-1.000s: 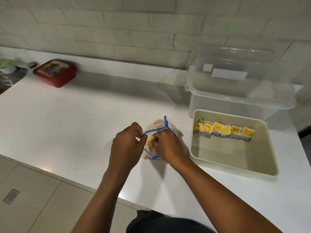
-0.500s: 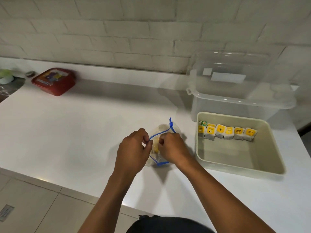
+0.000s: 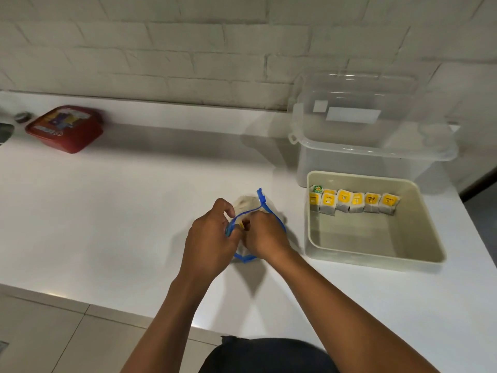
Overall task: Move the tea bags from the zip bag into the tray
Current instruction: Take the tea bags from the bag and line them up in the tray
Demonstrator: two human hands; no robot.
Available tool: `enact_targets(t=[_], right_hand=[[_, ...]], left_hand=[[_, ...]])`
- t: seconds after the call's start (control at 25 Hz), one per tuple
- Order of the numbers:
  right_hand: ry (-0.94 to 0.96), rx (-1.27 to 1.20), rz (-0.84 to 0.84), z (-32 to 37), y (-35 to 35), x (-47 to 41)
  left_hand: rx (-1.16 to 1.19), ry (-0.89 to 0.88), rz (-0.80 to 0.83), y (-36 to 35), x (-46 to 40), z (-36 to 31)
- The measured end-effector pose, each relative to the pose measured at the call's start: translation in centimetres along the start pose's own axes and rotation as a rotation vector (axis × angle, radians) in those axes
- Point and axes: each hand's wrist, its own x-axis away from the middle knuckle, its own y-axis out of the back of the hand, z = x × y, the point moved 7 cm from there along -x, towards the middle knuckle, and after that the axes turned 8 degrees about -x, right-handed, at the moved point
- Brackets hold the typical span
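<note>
The zip bag [image 3: 250, 203] stood on the white table [image 3: 134, 211], near the front edge and just left of the tray [image 3: 419, 254], with its blue zip rim pulled apart at the top. The left hand [image 3: 208, 243] pinched the near-left part of that blue rim, its fingers curled round the strip. The right hand [image 3: 265, 234] reached into the mouth of the bag with its fingers bent down inside; a scrap of yellow showed at its fingertips, but whether the fingers had closed on a tea bag could not be told, since the hand itself hid them. The two hands were touching or nearly so over the opening.

The tray was a shallow beige box, standing apart from the bag. Along its far wall lay a row of tea bags [image 3: 355, 201], pale pouches with yellow labels, side by side and touching, with one green-marked packet at the left end. The near part of the tray showed its bare floor.

Behind the tray, against the white brick wall [image 3: 188, 49], stood a clear plastic box [image 3: 363, 157] with its lid raised. Far to the left on the table sat a red container [image 3: 66, 127], blurred, its label unreadable.
</note>
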Motion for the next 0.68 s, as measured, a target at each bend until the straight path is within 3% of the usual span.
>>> enact_targets(t=[0.44,0.68], right_hand=[[-0.014,0.016,-0.042,-0.8,5.3,1.4],[-0.007,-0.226,-0.069,-3.0,7.9,3.5]], left_hand=[[-0.013,-0.006,-0.047,-0.2,-0.7,-2.0],[0.046,0.012,0.028,-1.2,-1.0,-2.1]])
